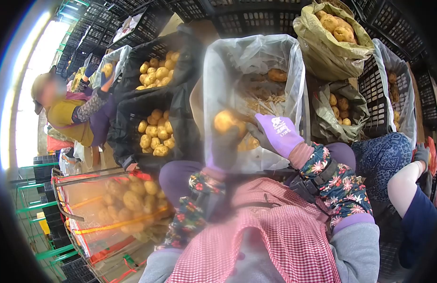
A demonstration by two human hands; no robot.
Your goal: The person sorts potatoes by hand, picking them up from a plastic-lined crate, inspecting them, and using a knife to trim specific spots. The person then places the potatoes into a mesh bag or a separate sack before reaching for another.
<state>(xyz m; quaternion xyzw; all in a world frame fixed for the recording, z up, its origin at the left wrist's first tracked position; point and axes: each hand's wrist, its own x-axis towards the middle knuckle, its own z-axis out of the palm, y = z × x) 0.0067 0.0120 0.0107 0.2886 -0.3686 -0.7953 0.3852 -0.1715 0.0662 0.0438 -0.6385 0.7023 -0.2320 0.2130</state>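
My left hand [227, 144], in a purple and dark glove and blurred by motion, holds a yellow potato [228, 121] over the left side of a crate lined with clear plastic [213, 61]. At the crate's middle, my right hand [270, 134], in a purple glove with dark fingers, has its fingers bent close to the potato's right side; what they hold, if anything, is too blurred to make out. Inside the crate, a brown potato [277, 75] lies at the back right, and another potato [248, 143] shows beneath my hands. Dry debris [268, 101] is scattered on the plastic.
Two black-lined crates of potatoes [157, 132] stand on the left, above a mesh bag of potatoes [133, 198]. Green sacks of potatoes [334, 52] and a plastic-lined crate [393, 61] are on the right. Co-workers sit at far left [72, 115] and right [407, 188].
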